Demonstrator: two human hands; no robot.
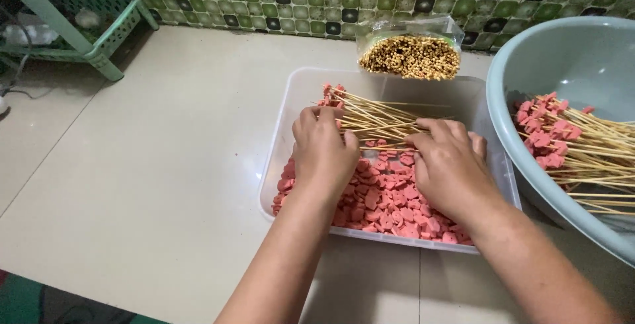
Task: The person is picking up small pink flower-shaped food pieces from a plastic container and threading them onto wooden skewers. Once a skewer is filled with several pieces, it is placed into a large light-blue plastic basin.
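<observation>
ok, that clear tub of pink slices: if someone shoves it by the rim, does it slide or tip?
The clear tub would probably slide: it is low, wide and sits flat on smooth floor tiles. The pink slices lie in a shallow layer, so it is likely fairly light. Its thin walls may flex. Both hands, left and right, are over it.

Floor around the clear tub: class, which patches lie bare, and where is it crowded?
Bare: pale floor left of the clear tub, up to the green rack. Crowded: right side, where both hands, skewers and the grey basin meet.
</observation>
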